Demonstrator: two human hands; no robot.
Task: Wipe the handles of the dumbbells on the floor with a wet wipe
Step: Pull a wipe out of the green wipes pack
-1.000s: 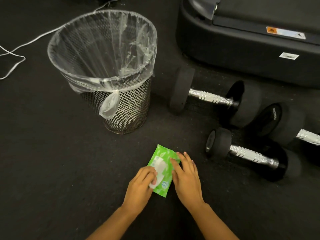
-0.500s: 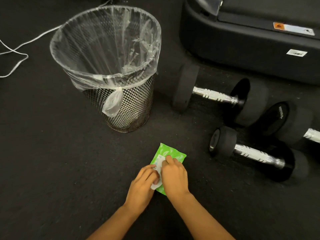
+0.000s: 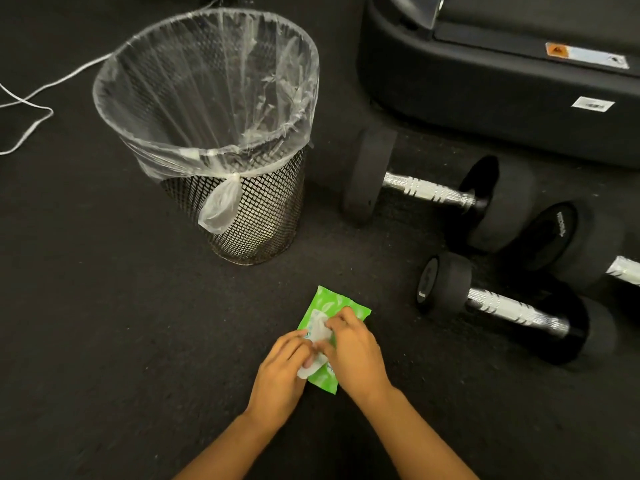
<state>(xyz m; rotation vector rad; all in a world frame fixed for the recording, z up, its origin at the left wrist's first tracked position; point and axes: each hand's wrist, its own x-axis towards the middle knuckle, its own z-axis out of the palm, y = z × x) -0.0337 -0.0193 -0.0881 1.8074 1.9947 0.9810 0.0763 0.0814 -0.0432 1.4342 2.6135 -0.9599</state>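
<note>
Far off to the left of the left hand (image 3: 282,367), a white cable (image 3: 31,98) loops across the dark floor (image 3: 104,323). Beyond that hand, up and slightly left, stands a black mesh waste bin (image 3: 256,216) lined with a clear plastic bag (image 3: 207,95), whose knotted tail hangs down the front of the mesh.

The left hand lies on the floor at the near left edge of the green wet-wipe pack (image 3: 327,374), fingers curled, and pinches the peeled-back white flap (image 3: 308,370) at the pack's lower part. The pack lies flat on the floor between and just beyond the two hands. The right hand (image 3: 356,355) sits on top of the pack's right half, its fingertips pinching a crumpled white wet wipe (image 3: 320,329) that rises from the pack's opening (how far it has come out cannot be told).

To the right of the right hand, near it, lies a small dumbbell (image 3: 512,311) with a ridged metal handle. Beyond and to the right lies a larger dumbbell (image 3: 429,188), also with a metal handle. A third dumbbell (image 3: 588,240) lies further right, cut by the frame edge. Behind them all sits the black base of an exercise machine (image 3: 502,91) bearing two stickers.
</note>
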